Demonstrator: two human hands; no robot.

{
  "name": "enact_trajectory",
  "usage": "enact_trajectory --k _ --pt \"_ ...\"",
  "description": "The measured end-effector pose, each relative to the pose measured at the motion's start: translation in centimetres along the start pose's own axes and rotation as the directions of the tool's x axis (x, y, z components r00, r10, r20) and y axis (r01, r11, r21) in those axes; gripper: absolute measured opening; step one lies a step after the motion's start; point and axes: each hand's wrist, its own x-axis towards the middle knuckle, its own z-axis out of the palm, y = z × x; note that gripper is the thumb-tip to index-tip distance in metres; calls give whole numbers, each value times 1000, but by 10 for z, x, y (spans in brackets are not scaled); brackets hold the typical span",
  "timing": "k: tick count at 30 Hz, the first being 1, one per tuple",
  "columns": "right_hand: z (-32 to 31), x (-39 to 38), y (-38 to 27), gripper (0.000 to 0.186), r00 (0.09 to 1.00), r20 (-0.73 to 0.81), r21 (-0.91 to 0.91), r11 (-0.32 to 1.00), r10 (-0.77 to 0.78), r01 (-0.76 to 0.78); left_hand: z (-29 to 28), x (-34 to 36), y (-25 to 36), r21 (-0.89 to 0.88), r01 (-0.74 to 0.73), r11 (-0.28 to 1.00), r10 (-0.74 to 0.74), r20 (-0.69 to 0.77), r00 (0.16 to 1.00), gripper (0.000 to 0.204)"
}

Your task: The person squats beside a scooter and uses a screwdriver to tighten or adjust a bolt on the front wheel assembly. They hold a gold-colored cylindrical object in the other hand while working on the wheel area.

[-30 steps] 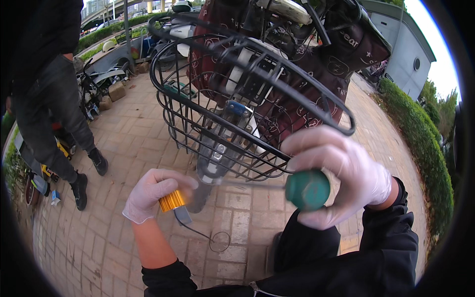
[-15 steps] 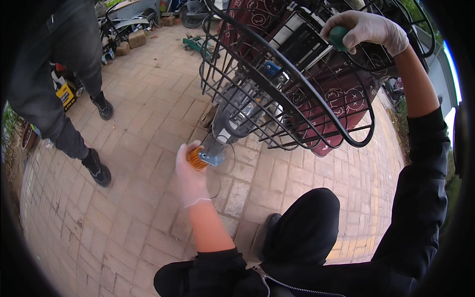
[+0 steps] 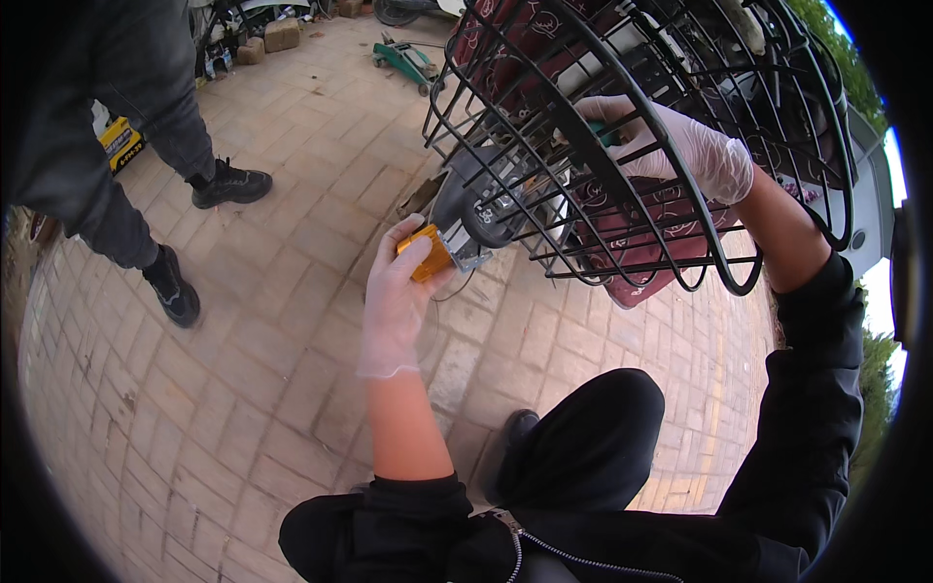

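My left hand (image 3: 400,282), in a thin pale glove, is closed round an orange reflector (image 3: 428,255). A metal bracket (image 3: 470,255) sits at the reflector's right side, close against the dark front mudguard (image 3: 465,206) of a two-wheeler. My right hand (image 3: 685,155), also gloved, is closed on a green-handled screwdriver (image 3: 604,132) and is seen through the bars of the black wire basket (image 3: 583,194). Those bars hide its fingertips in part, and the screwdriver's tip is out of sight.
A maroon patterned cover (image 3: 637,257) hangs behind the basket. At the left stands another person (image 3: 146,107) in dark trousers and shoes. A green floor jack (image 3: 403,63) and several bricks (image 3: 282,35) lie farther off on the paving (image 3: 253,389).
My right hand has come down and left with the screwdriver, behind the basket bars. My left hand has risen slightly with the reflector. The other person's far foot has shifted, and my view has tilted.
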Motion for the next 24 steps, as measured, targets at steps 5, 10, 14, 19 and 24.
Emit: enact_trajectory --k 5,10,14,19,24 --pt "5 9 1 53 999 1 -5 999 43 -43 8 6 -8 87 74 994 -58 -169 984 33" --pt "-32 24 -11 56 978 4 -409 891 -211 194 2 11 -11 -22 -6 1000 3 -162 987 32" --pt "-84 52 -14 71 914 395 -134 990 93 -43 -7 12 -1 -45 -54 998 48 -111 993 32" --pt "-88 70 1 57 915 328 -97 972 233 -213 3 11 -4 120 -31 992 46 -124 991 32" --pt "-35 51 14 47 927 133 -199 907 -350 371 3 17 -2 215 -14 977 74 -275 959 35"
